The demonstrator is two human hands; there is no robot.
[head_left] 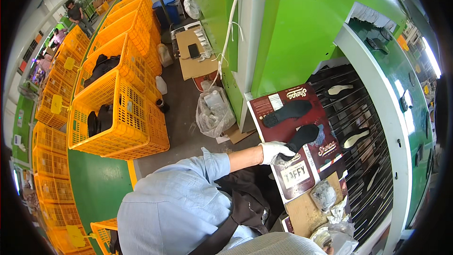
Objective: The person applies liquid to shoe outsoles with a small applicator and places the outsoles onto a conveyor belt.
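A black insole (302, 137) lies slanted on a dark red cardboard sheet (276, 127), its heel end toward the person and its toe pointing up and to the right. A white-gloved hand (275, 151) has closed around that heel end, fingers curled over the edge and thumb side up. The arm behind it, in a light blue sleeve (188, 184) pushed up to show the forearm, comes in from the lower left and stretches across nearly straight. It looks to be the left hand, though the body is twisted and that is not certain. The other hand is out of view.

Just above the held insole, a second black insole (287, 113) rests flat on the same sheet at about the same slant, apart from the first. The sheet sits at the near edge of a rack of dark bars (363, 160) inside a green machine (302, 28) with a pale grey curved frame. Three pale insoles lie on the bars, well apart from one another; one (340, 89) is near the top.

Below the red sheet, a piece of brown cardboard (304, 210) holds crumpled clear plastic wrapping (324, 194). A dark strap (217, 236) crosses the person's chest.

To the left, on the green and grey floor, stand stacked yellow plastic crates (118, 113), some with dark items inside. A clear plastic bag (214, 113) sits by the foot of the machine
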